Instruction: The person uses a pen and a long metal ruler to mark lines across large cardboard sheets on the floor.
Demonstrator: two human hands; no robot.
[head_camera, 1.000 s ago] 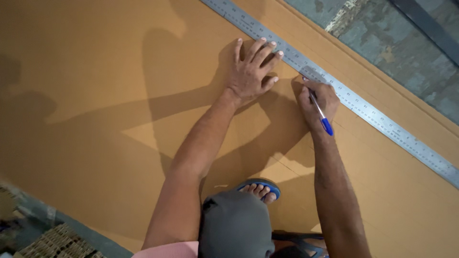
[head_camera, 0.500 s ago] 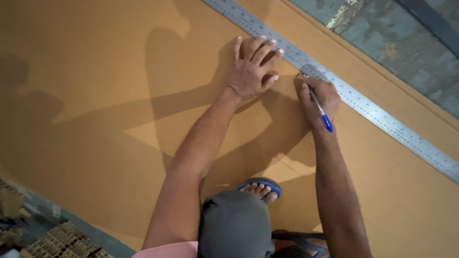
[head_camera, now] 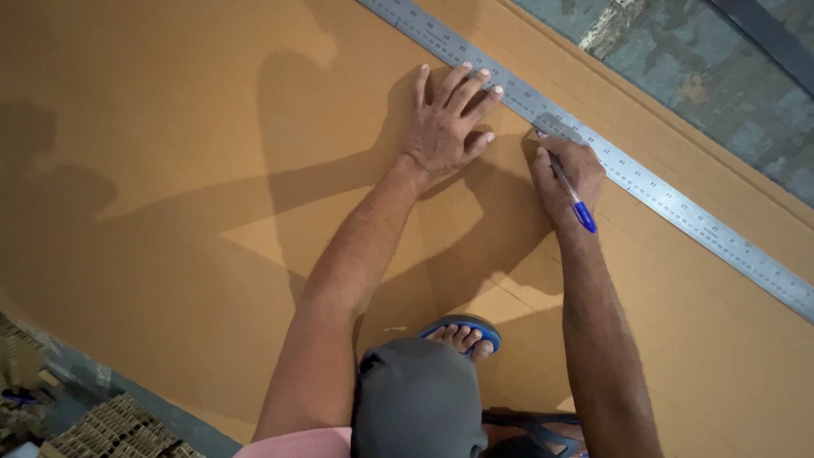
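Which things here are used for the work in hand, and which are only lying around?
In use:
- left hand, pressing the metal ruler
- right hand, holding the blue pen at the ruler's edge
- cardboard sheet under both

Lying about:
- cardboard stacks, bottom left
- concrete floor, top right

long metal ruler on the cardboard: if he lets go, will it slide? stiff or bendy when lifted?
The ruler looks like thin flat metal, so it probably slides easily; the left hand presses it onto the cardboard sheet. Being long and slim, it likely sags when lifted by one end. Flat, so it should not roll.
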